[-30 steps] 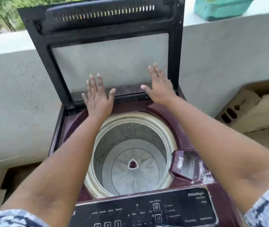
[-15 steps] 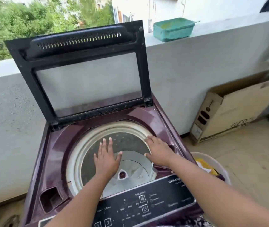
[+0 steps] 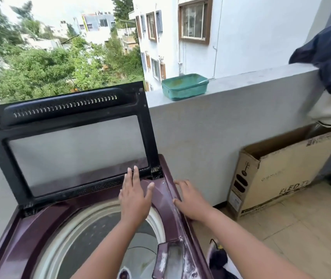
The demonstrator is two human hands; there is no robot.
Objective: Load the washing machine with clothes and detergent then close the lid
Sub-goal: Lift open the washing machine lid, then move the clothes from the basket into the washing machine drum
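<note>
A maroon top-loading washing machine [image 3: 39,224] stands against the balcony wall with its black glass lid [image 3: 70,125] raised upright. The drum [image 3: 92,234] shows only bare metal where I can see into it. My left hand [image 3: 134,198] hovers with straight fingers over the back right of the drum opening, near the lid's hinge. My right hand [image 3: 190,200] rests with relaxed fingers on the machine's right edge. A detergent tray [image 3: 170,256] sits at the machine's right front corner. Clothes [image 3: 219,258] show partly below my right arm, on the floor side of the machine.
A teal plastic tub [image 3: 184,86] sits on the grey parapet [image 3: 241,81]. A dark garment [image 3: 329,57] hangs over the parapet at far right. A large cardboard box [image 3: 285,174] leans against the wall on the tiled floor [image 3: 291,228].
My view has swung up and to the right. Both hands moved from over the drum to its back right side; the right hand now rests on the machine's right edge.
</note>
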